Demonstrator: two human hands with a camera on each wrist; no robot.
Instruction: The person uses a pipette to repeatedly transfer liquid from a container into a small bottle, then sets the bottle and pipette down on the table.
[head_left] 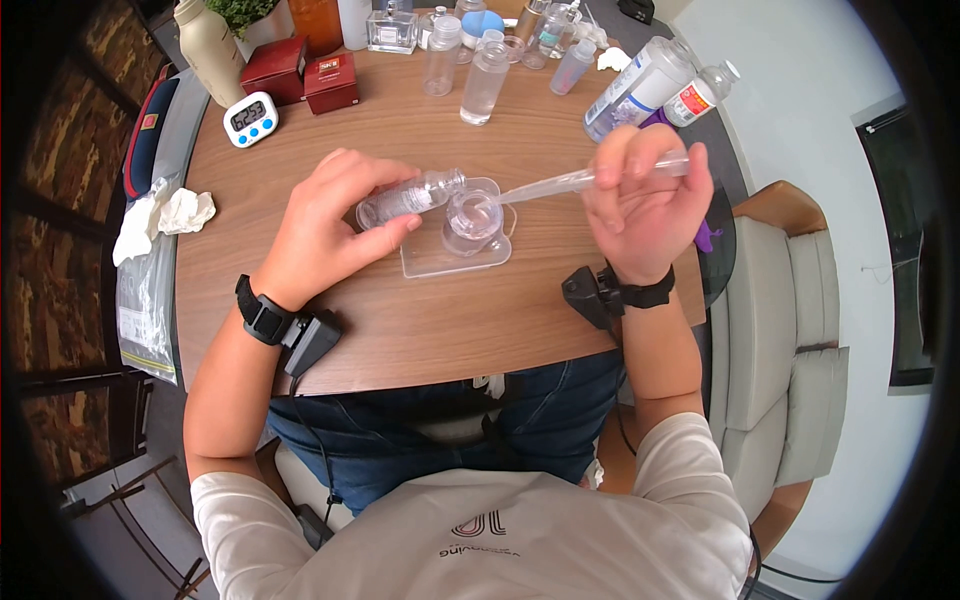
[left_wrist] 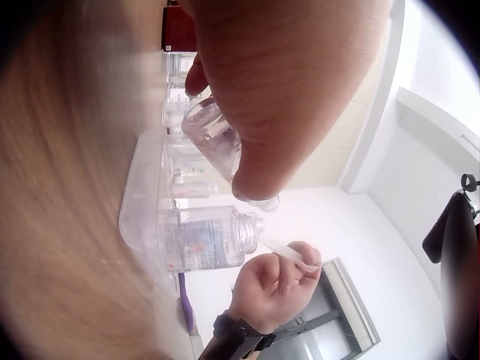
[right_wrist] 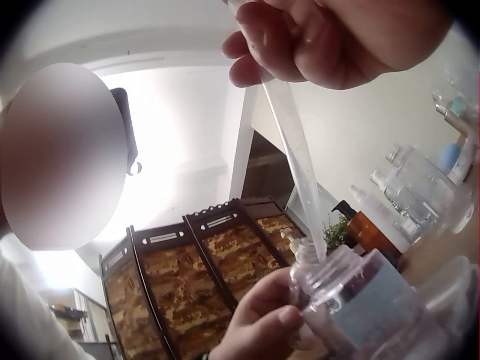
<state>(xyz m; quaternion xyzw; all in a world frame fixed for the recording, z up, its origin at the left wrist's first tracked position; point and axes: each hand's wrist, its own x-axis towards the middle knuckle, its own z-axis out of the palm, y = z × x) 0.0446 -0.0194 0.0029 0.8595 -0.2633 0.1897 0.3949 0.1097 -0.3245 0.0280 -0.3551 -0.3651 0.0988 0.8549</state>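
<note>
My left hand (head_left: 330, 220) grips a small clear bottle (head_left: 395, 203), tilted with its open neck close to the mouth of a wide-necked clear bottle (head_left: 470, 232). That second bottle stands upright and uncapped on a clear plastic tray (head_left: 425, 265); the left wrist view shows printing on its side (left_wrist: 199, 240). Between thumb and fingers, my right hand (head_left: 650, 205) holds a translucent plastic dropper (head_left: 550, 186). It slants down to the left, and its tip is right by the two bottle mouths, as the right wrist view also shows the dropper (right_wrist: 296, 150).
At the back stand a clear bottle with liquid (head_left: 483, 90), several cosmetic bottles, red boxes (head_left: 332, 84) and a white digital timer (head_left: 251, 120). Large labelled bottles (head_left: 640, 88) are at the back right. Crumpled tissues (head_left: 186, 212) lie at the left edge.
</note>
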